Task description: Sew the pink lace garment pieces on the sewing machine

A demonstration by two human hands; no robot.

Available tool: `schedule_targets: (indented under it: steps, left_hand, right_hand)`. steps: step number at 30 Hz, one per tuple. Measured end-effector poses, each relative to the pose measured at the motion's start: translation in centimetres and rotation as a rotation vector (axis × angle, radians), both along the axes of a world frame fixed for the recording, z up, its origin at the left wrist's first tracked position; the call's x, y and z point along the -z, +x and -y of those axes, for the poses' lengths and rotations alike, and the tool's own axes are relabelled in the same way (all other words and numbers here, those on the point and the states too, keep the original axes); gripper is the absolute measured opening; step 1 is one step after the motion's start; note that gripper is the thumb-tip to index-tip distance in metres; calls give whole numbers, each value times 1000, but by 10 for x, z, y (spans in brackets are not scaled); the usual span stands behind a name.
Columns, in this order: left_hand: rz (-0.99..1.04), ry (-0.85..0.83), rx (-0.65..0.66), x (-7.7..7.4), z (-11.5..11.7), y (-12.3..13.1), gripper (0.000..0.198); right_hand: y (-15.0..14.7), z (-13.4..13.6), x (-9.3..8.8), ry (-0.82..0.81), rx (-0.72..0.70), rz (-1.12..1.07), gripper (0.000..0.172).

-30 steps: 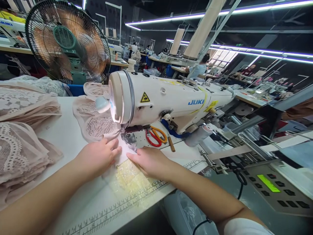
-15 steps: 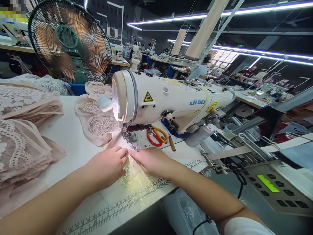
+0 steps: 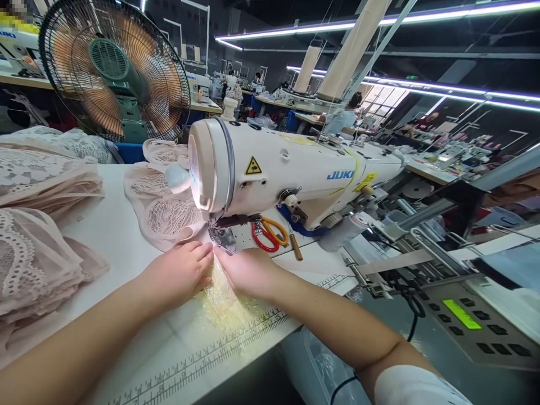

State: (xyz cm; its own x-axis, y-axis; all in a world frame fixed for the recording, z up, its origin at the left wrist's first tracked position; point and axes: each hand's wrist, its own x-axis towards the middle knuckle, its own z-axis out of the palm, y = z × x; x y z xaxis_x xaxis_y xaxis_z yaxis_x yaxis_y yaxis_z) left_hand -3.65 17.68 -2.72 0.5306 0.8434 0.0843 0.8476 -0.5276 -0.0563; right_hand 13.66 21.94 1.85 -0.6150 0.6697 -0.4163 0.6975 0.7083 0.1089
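A white sewing machine [image 3: 261,169] stands across the table, its needle area partly hidden by its head. Close in front of the presser foot, my left hand [image 3: 179,274] is closed, fingers pressed on a pale pink lace fabric piece [image 3: 169,216]. My right hand [image 3: 248,273] is closed beside it, thumb side toward the left fingertips, on the same fabric. The lace spreads out to the left of the machine head. Below my fingers lies a crinkled, yellowish clear film [image 3: 225,306] on the table. The fabric inside my grip is mostly hidden.
Red-and-orange-handled scissors [image 3: 270,233] and a wooden-handled tool [image 3: 296,246] lie right of the needle. Stacked lace pieces [image 3: 37,253] fill the left side. A large fan [image 3: 113,73] stands behind. Ruler markings [image 3: 202,360] run along the table's front edge.
Both hands have moved slightly up toward the presser foot and a little left in view. Less fabric shows between my fingers and the needle. The whole view has shifted slightly.
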Motion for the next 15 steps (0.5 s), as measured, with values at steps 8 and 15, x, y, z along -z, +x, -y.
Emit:
schedule_targets:
  steps: [8, 15]
  left_hand:
    - [-94, -46, -158, -6, -2, 3, 53]
    - [-43, 15, -225, 2, -9, -5, 57]
  right_hand:
    - [5, 5, 15, 92, -6, -57, 66]
    - [11, 7, 26, 128, -34, -155, 60]
